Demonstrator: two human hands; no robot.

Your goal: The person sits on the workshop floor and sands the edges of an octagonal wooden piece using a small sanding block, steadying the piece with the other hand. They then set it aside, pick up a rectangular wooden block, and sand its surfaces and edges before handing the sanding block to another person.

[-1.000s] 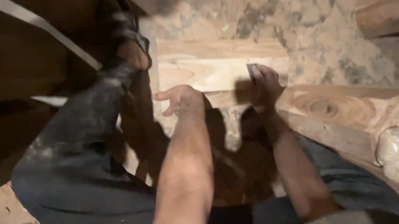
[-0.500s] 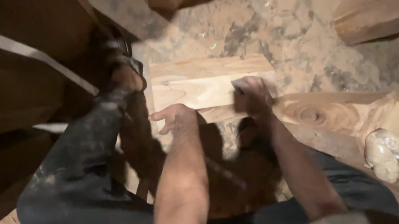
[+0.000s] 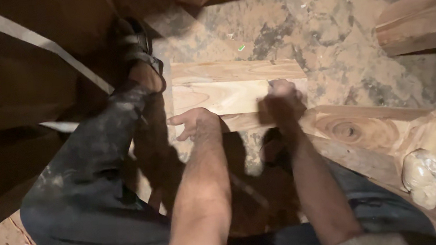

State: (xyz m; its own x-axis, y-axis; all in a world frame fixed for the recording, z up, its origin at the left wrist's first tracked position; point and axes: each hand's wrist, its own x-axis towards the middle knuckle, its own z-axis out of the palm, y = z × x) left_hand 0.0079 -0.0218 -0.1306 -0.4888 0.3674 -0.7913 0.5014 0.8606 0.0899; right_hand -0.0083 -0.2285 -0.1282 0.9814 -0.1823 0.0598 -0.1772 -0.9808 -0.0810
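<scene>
Plank lay on dusty floor, far of the knees. L hand pressed flat, fingers spread, on its near edge, prob. to steady it. R hand closed, blurred; maybe gripping sthg small. Sandalled foot left, log w/ bag crowding right.

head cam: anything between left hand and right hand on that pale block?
Only bare wood: the head view shows the pale block's face between the left hand and right hand.
</scene>
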